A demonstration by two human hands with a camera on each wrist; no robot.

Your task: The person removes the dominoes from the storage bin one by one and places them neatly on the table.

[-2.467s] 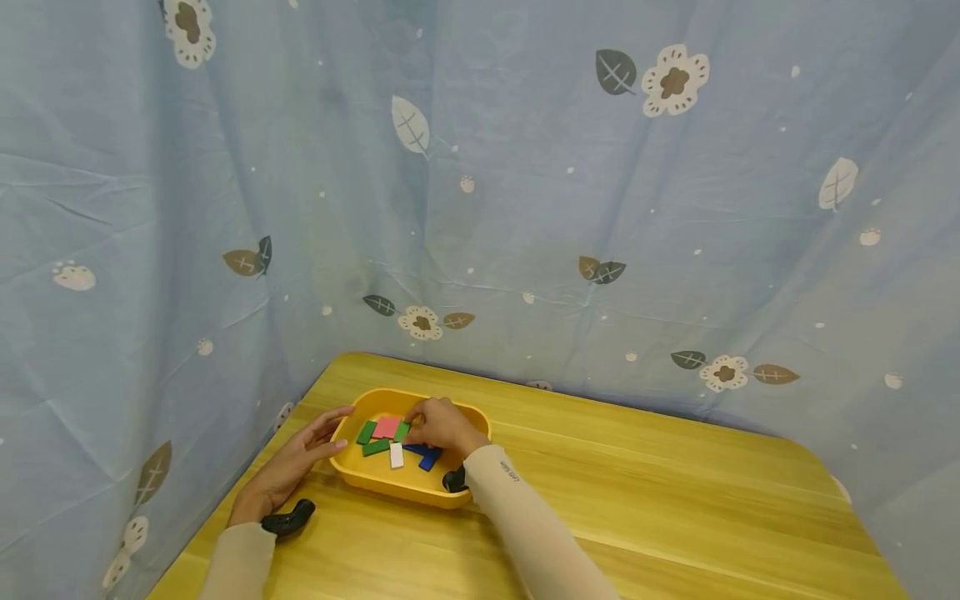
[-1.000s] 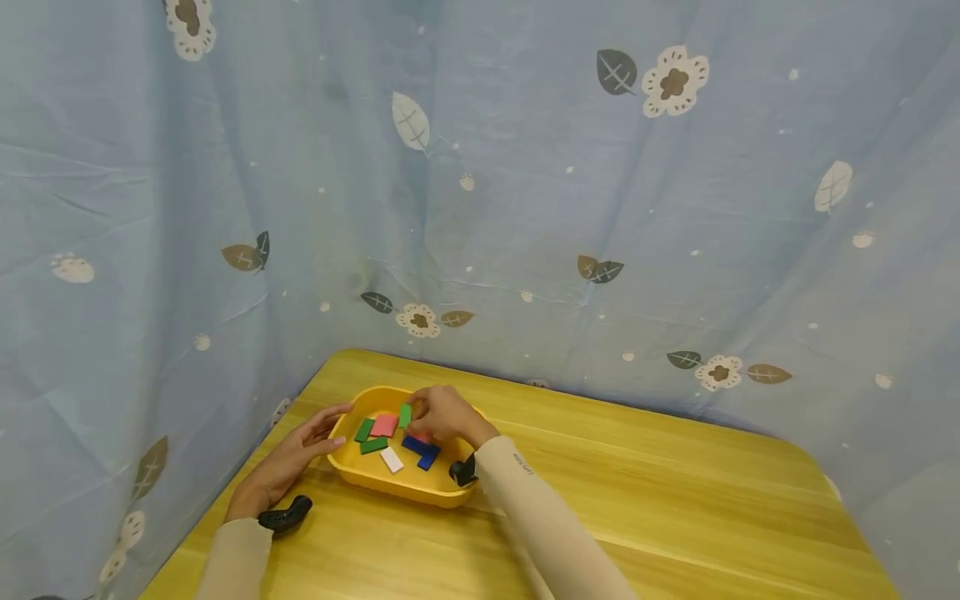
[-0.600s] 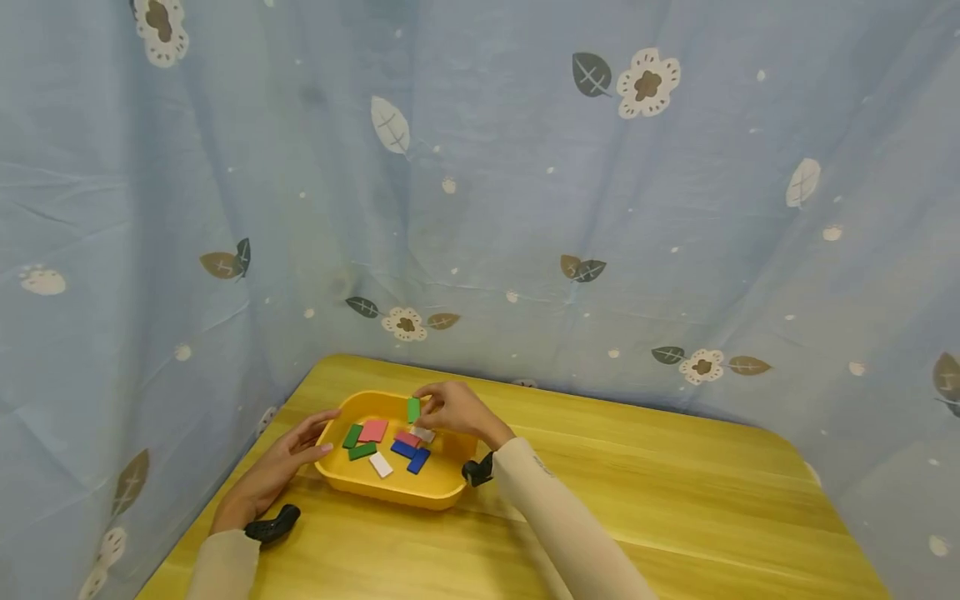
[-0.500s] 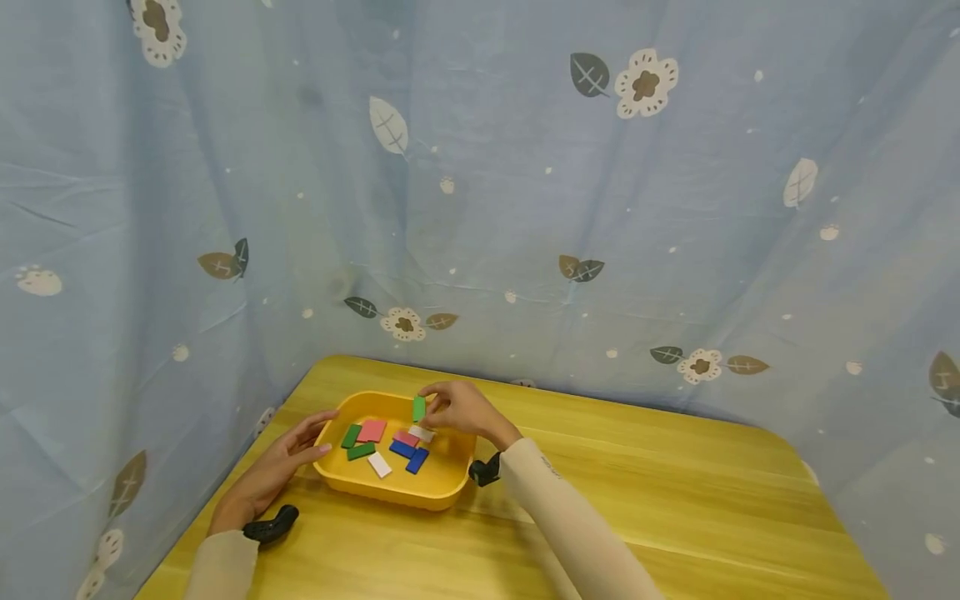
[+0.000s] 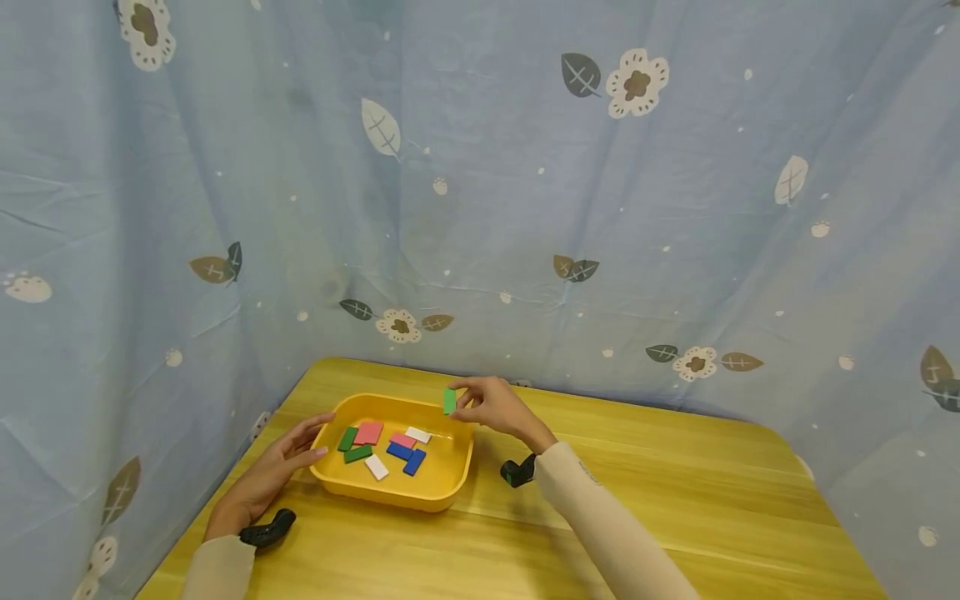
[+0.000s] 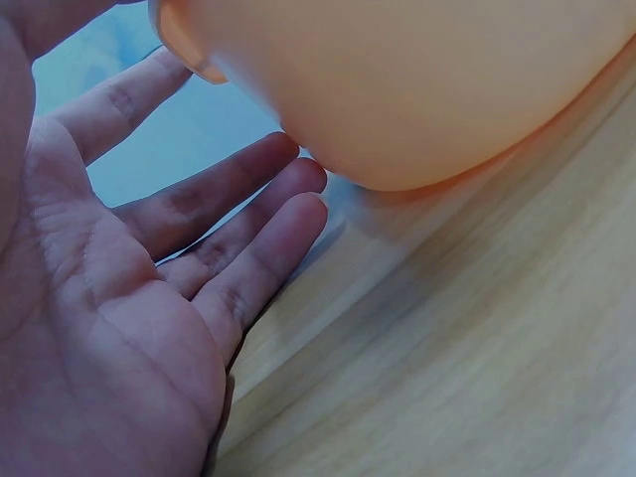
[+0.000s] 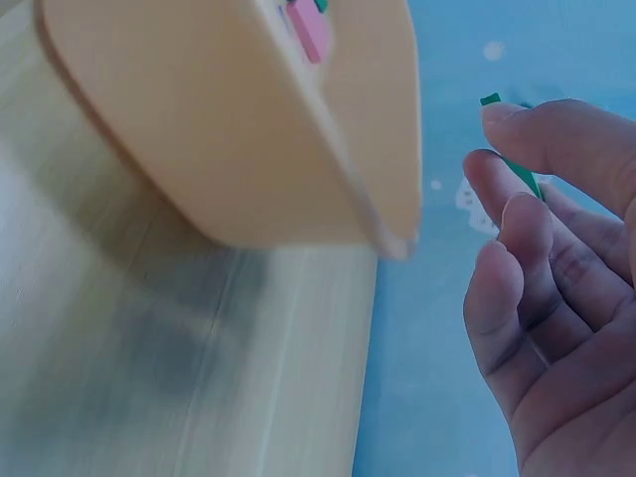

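Note:
Between thumb and fingertips my right hand (image 5: 498, 408) pinches a small flat green block (image 5: 450, 401), raised at the right far rim of the yellow bin (image 5: 382, 496). From the right wrist view, part of that block shows behind the thumb, and the hand is beside the bin's outer wall. At the bin's left end is my left hand (image 5: 273, 471), its fingers extended along the rim; the left wrist view has them loosely spread by the wall. Inside the bin lie two blue blocks (image 5: 414, 463), two white blocks (image 5: 377, 467), pink blocks (image 5: 368, 432) and two green blocks (image 5: 357, 454).
The bin stands toward the left of a yellow wood-grain table (image 5: 637, 475). A blue floral curtain (image 5: 480, 208) hangs behind and on the left. Black devices are worn at both wrists, the left one (image 5: 268, 529) just above the tabletop.
My right hand has lifted the green block and carried it rightward, from within the bin to its right rim. A white block and a pink block it had covered now show. The left hand stays by the rim.

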